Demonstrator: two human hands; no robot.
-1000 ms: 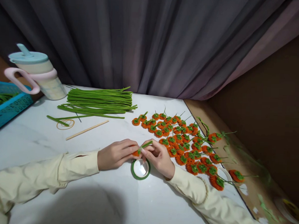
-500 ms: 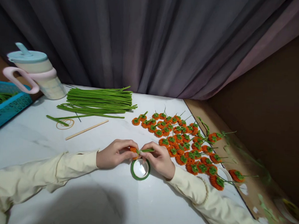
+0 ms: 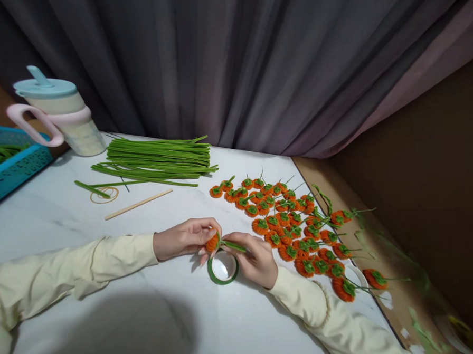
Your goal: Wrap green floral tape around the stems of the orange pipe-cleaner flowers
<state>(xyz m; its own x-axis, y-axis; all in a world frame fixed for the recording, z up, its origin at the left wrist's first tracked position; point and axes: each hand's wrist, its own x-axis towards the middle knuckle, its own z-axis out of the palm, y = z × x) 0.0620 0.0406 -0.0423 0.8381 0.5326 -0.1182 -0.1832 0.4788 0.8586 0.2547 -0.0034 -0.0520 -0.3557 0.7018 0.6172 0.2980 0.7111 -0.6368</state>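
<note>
Between the thumb and fingers of my left hand [image 3: 188, 238] is a small orange pumpkin [image 3: 213, 242] made of fuzzy pipe cleaner, with a green top facing right. My right hand [image 3: 254, 257] has its fingers closed around the green stem [image 3: 233, 246] that sticks out of the pumpkin's top. Just below both hands, a roll of green tape [image 3: 222, 282] lies flat on the white table [image 3: 134, 309]. Many similar orange pumpkins [image 3: 282, 219] with green tops and thin stems are spread to the right of my right hand.
A bundle of green pipe cleaners [image 3: 158, 154] lies at the back, with a wooden stick [image 3: 139, 204] and rubber bands [image 3: 115, 194] before it. A lidded tumbler [image 3: 79, 116] and a blue basket [image 3: 17, 173] stand at the left. A dark curtain [image 3: 187, 63] hangs behind.
My left fingers have shifted their hold, so more of the orange pumpkin shows. My right hand has rolled slightly and the green stem now tilts down to the right.
</note>
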